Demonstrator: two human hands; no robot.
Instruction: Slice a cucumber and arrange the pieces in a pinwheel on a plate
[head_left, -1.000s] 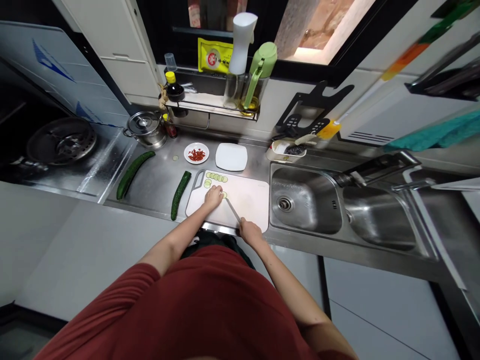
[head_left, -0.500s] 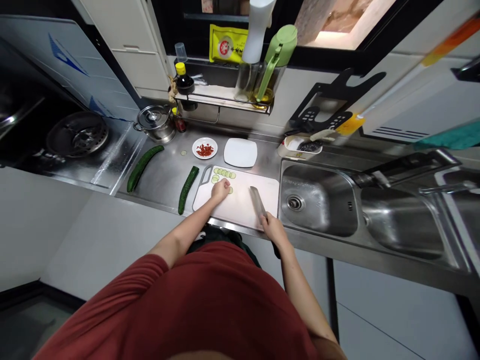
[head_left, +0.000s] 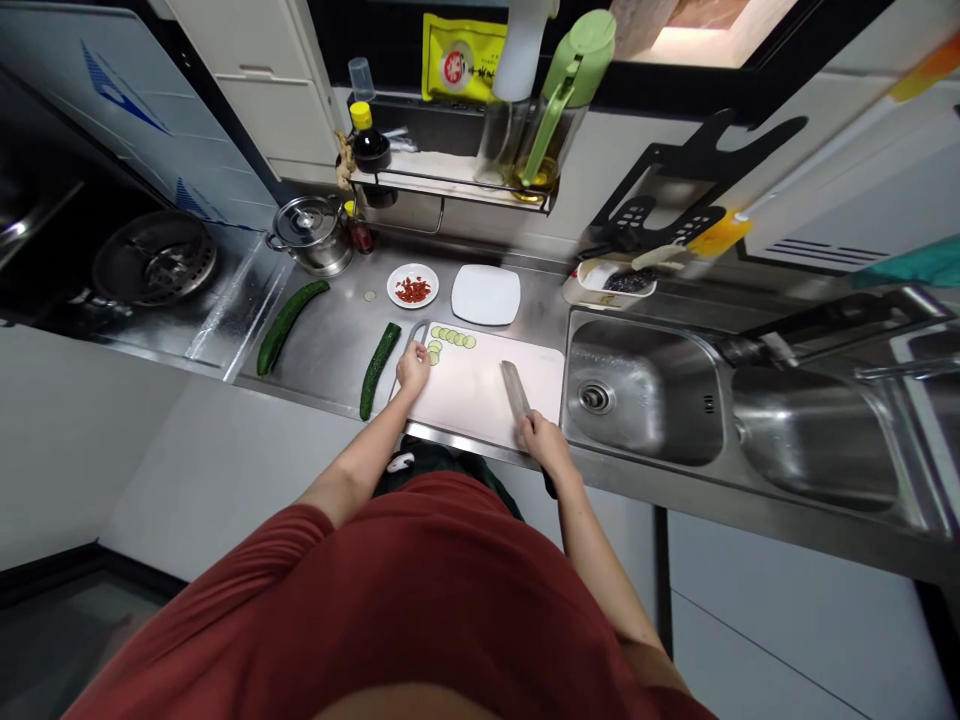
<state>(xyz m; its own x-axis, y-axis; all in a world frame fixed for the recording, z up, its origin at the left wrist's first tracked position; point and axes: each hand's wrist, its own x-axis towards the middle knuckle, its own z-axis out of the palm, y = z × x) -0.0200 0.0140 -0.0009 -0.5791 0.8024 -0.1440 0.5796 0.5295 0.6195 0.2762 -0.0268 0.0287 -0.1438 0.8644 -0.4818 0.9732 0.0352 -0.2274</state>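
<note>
Over the left side of the white cutting board [head_left: 480, 385], my left hand [head_left: 413, 368] has its fingers curled together beside a few cucumber slices [head_left: 434, 352]; whether they pinch a slice is too small to tell. Several more slices [head_left: 453, 337] overlap in a row along the board's back edge. My right hand [head_left: 545, 442] is wrapped round the handle of a knife [head_left: 514, 390], whose blade points away over the board's right part. A cut cucumber [head_left: 379, 371] lies just left of the board. Farther left is a longer cucumber [head_left: 291, 326].
Behind the board stand a plate of red pieces [head_left: 412, 287] and a white square plate [head_left: 486, 295]. A steel pot [head_left: 310, 236] is at the back left, a wok [head_left: 155, 258] on the stove. The sink [head_left: 643, 390] adjoins the board's right side; a bottle shelf [head_left: 450, 178] hangs above.
My left hand has moved left across the board to the slices near its left end. A slice that lay beside that hand no longer shows there. The knife remains in my right hand.
</note>
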